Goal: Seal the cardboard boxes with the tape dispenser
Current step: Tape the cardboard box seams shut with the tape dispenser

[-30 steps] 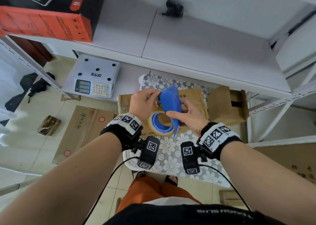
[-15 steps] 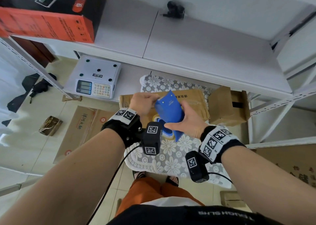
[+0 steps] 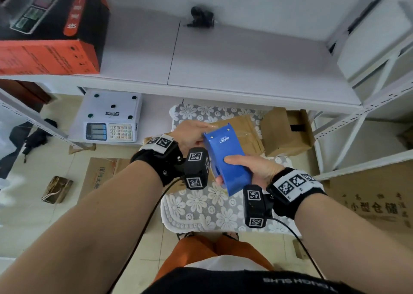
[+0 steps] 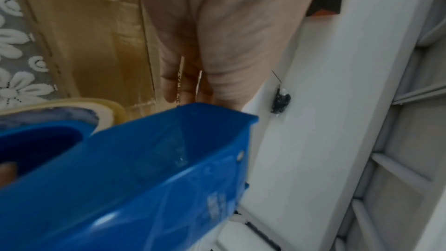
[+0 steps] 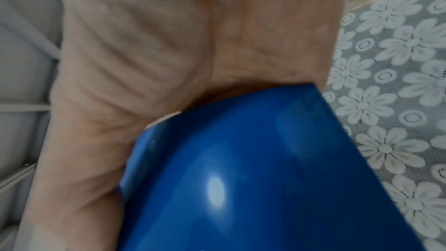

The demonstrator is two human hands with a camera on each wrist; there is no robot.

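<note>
Tilted flatter now above the cardboard box point(image 3: 243, 135), the light, slick, rigid tape dispenser point(image 3: 228, 159) sits clasped in my right hand point(image 3: 252, 168), left hand point(image 3: 190, 135) fingers pinching its tape end.

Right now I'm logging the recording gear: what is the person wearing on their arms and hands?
Bare forearms and hands. Each wrist wears a black strap with a white band of square black-and-white markers, left and right, carrying a black camera block, likewise marked; a thin black cable trails from each.

Bare forearms, black wrist straps point(image 3: 161, 159) with white checkered marker tags. Little black cameras point(image 3: 196, 167) clipped on, thin black cables trailing. Orange shorts point(image 3: 201, 251), black top point(image 3: 234, 280).
</note>
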